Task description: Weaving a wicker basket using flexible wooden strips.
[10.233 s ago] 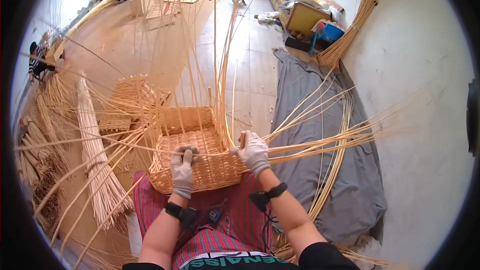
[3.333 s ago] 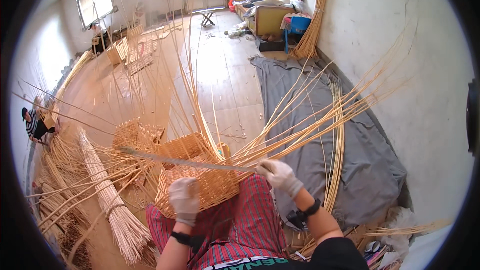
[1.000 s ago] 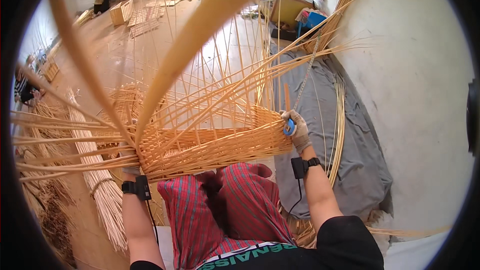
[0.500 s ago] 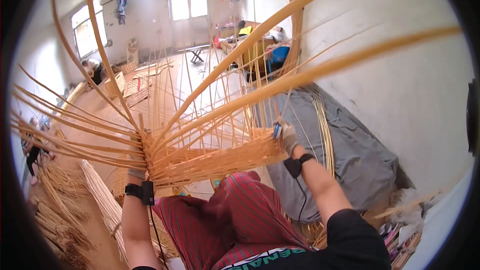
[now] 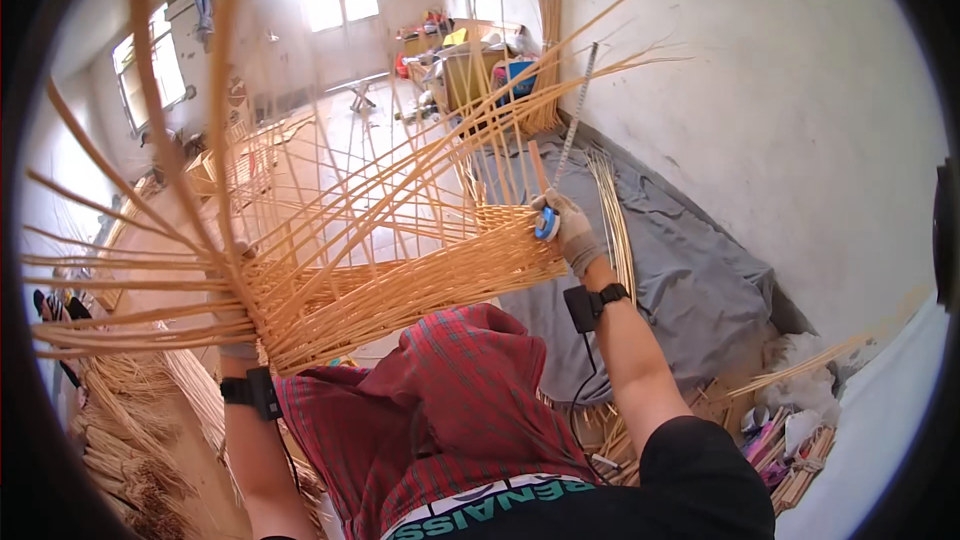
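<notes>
A half-woven wicker basket [image 5: 400, 312] of tan rods rests just beyond my lap, its long uncut stakes fanning out up, left and right. At its right corner my gloved right hand [image 5: 568, 225] is closed round a small blue tape measure [image 5: 546, 223], against the woven rim. The metal tape [image 5: 575, 120] is drawn out and points upward, beside a thicker stick. My gloved left hand [image 5: 238, 348] grips the basket's left corner, with most of its fingers hidden behind the bundled stakes.
A grey cloth sheet [image 5: 660, 260] covers a low pile at right, with thin rods [image 5: 612, 230] on it. Rod bundles [image 5: 120, 410] lie at lower left. A red striped cloth [image 5: 430, 400] covers my lap. Farther back are a folding stool [image 5: 362, 98] and a blue container [image 5: 514, 80].
The basket and both hands have shifted left in the view, and the long stakes have swung. More of the drawn-out metal tape now shows above my right hand.
</notes>
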Tool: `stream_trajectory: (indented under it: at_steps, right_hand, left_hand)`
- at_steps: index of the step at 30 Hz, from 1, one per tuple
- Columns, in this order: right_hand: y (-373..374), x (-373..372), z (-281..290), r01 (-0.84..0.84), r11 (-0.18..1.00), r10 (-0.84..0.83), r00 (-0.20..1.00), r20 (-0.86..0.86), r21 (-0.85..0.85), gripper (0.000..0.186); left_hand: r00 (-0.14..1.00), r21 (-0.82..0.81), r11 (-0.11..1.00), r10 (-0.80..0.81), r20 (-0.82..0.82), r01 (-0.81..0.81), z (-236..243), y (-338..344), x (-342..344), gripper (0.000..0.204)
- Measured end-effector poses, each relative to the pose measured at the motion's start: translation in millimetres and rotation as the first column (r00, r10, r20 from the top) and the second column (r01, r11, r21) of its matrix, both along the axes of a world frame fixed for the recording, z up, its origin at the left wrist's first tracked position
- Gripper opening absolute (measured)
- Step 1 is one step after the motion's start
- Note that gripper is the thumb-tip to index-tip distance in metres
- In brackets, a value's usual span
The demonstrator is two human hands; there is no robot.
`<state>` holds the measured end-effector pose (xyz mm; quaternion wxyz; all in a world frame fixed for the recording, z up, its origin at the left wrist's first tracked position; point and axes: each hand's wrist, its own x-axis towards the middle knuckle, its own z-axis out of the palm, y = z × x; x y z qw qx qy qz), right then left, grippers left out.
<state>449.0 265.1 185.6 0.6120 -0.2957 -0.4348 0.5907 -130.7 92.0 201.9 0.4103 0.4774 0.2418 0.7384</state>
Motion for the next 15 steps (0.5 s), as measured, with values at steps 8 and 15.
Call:
stream_trajectory:
  at_steps: [8, 15]
  right_hand:
    - [-4, 2, -25, 0.020, 0.999, -0.020, 1.000, 0.005, 0.038, 0.030]
    - [30, -82, -9, -0.093, 0.993, 0.087, 0.994, -0.071, -0.078, 0.037]
  left_hand:
    - [0.982, -0.100, 0.978, 0.180, -0.058, -0.185, -43, -16, -25, 0.047]
    - [0.642, 0.162, 0.843, 0.501, -0.581, -0.512, -51, -56, -134, 0.050]
